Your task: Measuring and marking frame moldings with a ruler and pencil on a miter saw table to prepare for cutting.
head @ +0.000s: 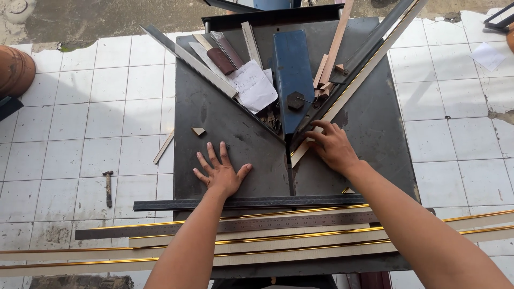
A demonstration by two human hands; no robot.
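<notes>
Fingers of the left hand (222, 172) lie spread and flat on the dark metal table (375, 123) at centre frame. Right hand (333, 146), fingers curled, presses on the gold-edged moulding strip (360, 75), which runs diagonally from centre to the upper right beside the blue cutter housing (292, 69). More mouldings (300, 243) and a steel ruler (241, 225) cross the lower frame.

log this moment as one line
left hand: flat on metal table | right hand: pressing gold-edged moulding strip against blue cutter | hammer: on floor
</notes>
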